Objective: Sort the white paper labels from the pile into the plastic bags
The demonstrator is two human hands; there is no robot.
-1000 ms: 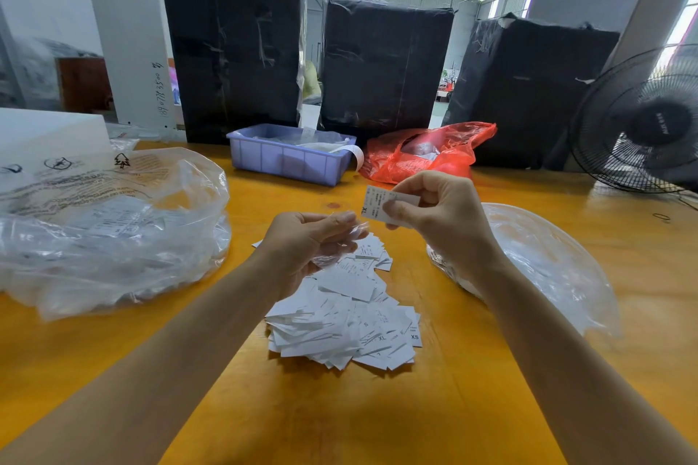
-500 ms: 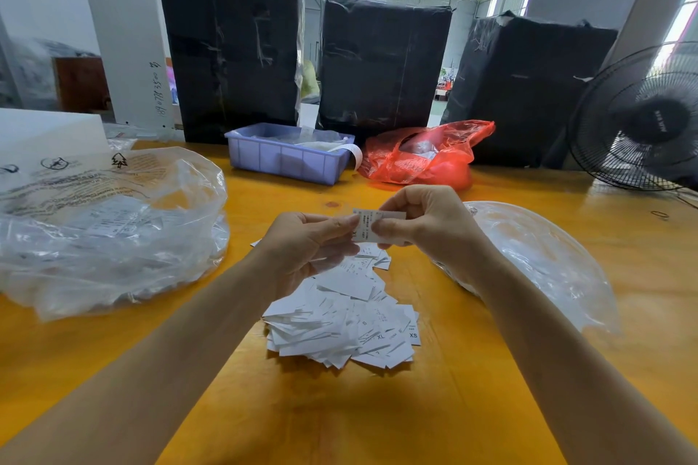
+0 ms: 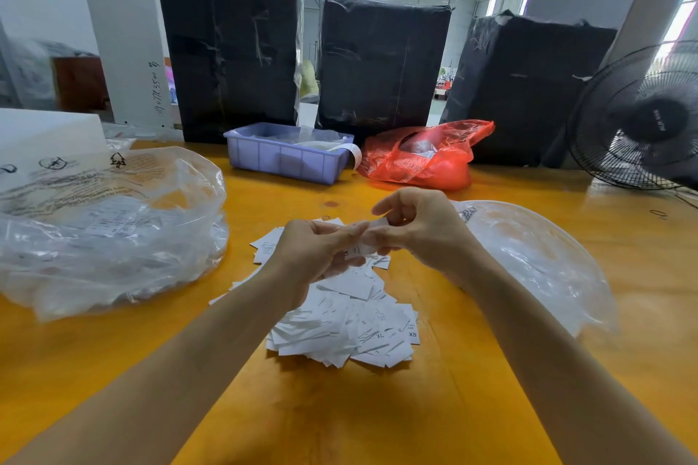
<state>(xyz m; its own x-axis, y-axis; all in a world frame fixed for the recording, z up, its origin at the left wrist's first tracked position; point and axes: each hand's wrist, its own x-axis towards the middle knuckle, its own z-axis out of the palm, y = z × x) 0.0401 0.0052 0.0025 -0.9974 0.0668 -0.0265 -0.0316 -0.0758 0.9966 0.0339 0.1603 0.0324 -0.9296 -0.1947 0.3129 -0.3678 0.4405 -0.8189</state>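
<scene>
Both hands have come lower and closer, meeting above the far side of the pile (image 3: 340, 317). Right hand (image 3: 423, 234) and left hand (image 3: 317, 253) each grip the same label (image 3: 372, 234), fingers pinched together on it. I judge they are reading its size; next it must go to the left bag (image 3: 109, 226) or right bag (image 3: 536, 260). Its print is hidden by fingers.

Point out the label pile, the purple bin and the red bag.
label pile (image 3: 340, 325): head view, middle of the heap.
purple bin (image 3: 287, 159): head view, front wall.
red bag (image 3: 423, 159): head view, crumpled middle.
</scene>
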